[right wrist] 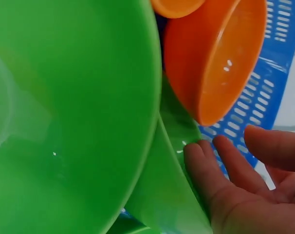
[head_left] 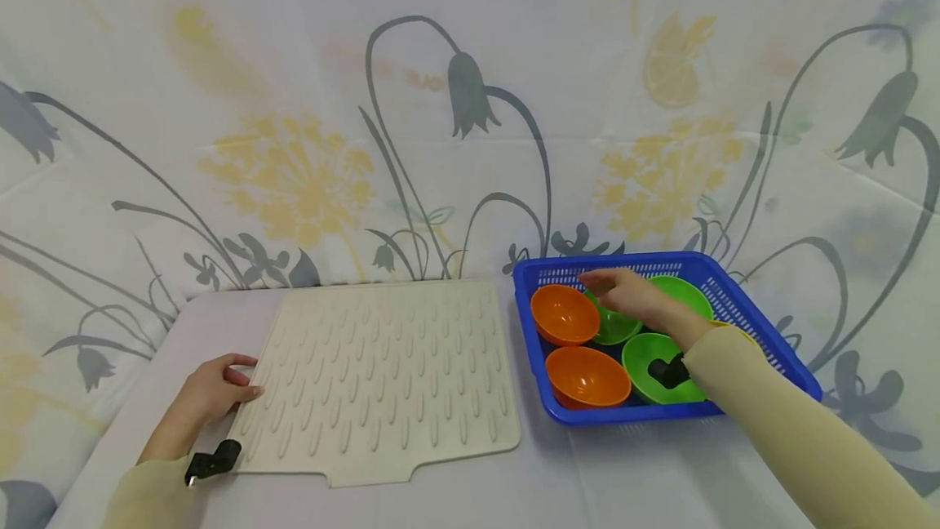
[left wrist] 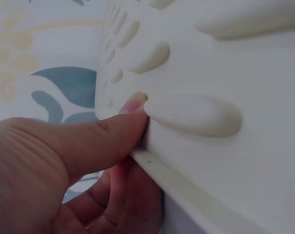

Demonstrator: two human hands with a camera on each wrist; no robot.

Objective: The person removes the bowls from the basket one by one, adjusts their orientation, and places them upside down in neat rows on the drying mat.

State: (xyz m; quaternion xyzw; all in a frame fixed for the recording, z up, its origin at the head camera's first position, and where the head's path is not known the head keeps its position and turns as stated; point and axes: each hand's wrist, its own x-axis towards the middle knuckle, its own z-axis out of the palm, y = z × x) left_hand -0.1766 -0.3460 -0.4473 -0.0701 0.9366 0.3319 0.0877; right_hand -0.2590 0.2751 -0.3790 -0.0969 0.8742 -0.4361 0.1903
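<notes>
Left grip (head_left: 215, 390) pinches the mat (head_left: 374, 374); your right grip (head_left: 633, 294), unclosed beside a green bowl (head_left: 614, 331), suggests pick-up, apparently requiring finger closure.

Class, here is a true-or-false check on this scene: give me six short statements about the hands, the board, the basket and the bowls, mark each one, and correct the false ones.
1. The left hand grips an edge of the cream board. True.
2. The right hand lies flat on the board. False: it is over the blue basket.
3. Every bowl in the basket is green. False: two orange bowls sit there too.
4. In the head view, the board is left of the basket. True.
5. The board's surface is completely smooth. False: it has raised ridges.
6. The basket's sides have holes. True.
</notes>
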